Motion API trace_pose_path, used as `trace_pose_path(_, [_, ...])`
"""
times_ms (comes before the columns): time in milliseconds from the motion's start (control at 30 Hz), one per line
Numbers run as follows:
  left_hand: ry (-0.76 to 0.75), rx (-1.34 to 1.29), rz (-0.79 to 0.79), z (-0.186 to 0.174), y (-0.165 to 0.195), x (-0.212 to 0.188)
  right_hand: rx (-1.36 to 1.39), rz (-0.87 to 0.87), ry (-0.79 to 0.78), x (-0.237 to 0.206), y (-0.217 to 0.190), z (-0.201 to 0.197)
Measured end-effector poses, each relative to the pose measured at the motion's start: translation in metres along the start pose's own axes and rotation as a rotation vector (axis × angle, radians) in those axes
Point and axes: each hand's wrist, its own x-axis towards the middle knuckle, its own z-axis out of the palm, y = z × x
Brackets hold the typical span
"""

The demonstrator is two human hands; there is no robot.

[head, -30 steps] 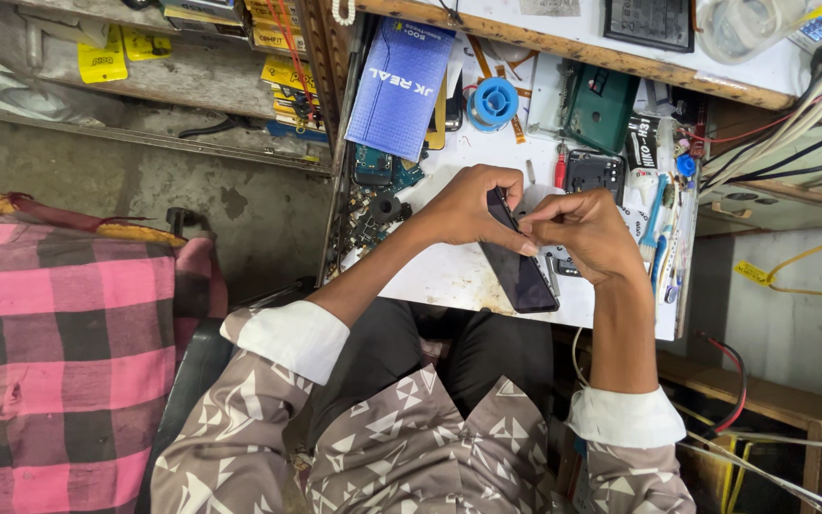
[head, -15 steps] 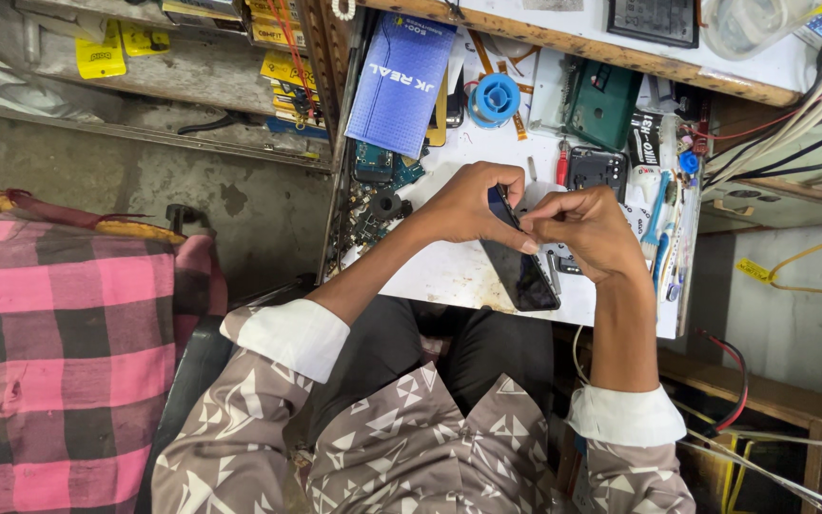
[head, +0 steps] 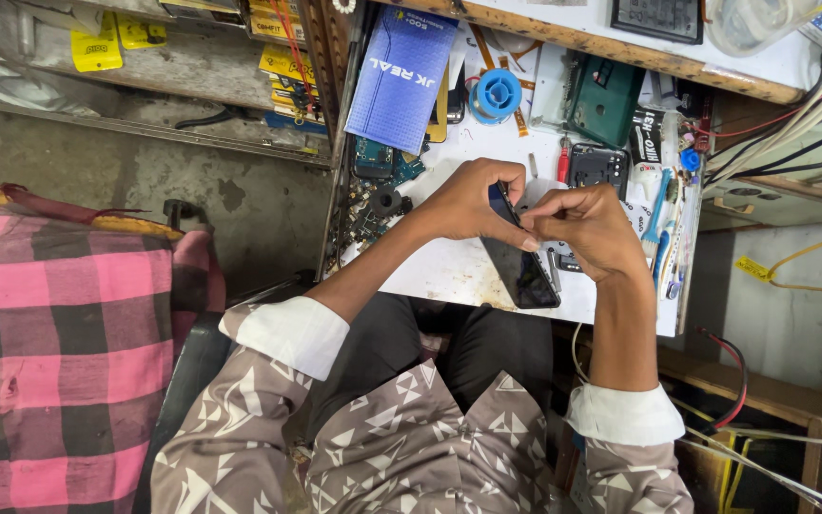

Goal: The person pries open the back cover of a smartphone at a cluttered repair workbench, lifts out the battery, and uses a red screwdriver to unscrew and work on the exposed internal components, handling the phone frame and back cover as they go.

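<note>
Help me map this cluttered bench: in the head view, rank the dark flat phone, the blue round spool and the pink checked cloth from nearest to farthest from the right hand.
1. Dark flat phone: pinched by the right hand.
2. Blue round spool: top of the bench.
3. Pink checked cloth: far left.

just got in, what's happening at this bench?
A person seated at a cluttered white worktop is working on a dark phone with both hands. The left hand grips its upper end, and the right hand pinches at the same end; what it pinches is too small to tell. The phone's lower end rests on the worktop. Around it lie a blue packet, a blue spool, a green circuit board and small tools.
</note>
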Motion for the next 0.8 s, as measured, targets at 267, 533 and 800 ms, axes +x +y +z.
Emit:
trace_pose_path(267, [0.003,0.004,-0.015,0.0001,0.0003,0.0015,0.022,0.010,0.032,-0.0001,-0.0002,0.0013])
trace_pose_path(533, [0.003,-0.002,-0.006,0.0024,-0.0013,0.0015,0.013,0.008,0.014,-0.0007,0.0002,-0.0013])
trace_pose_path(800, [-0.004,-0.015,-0.012,0.0020,-0.0031,0.0012,0.019,0.009,0.017,-0.0005,0.0011,-0.0009])
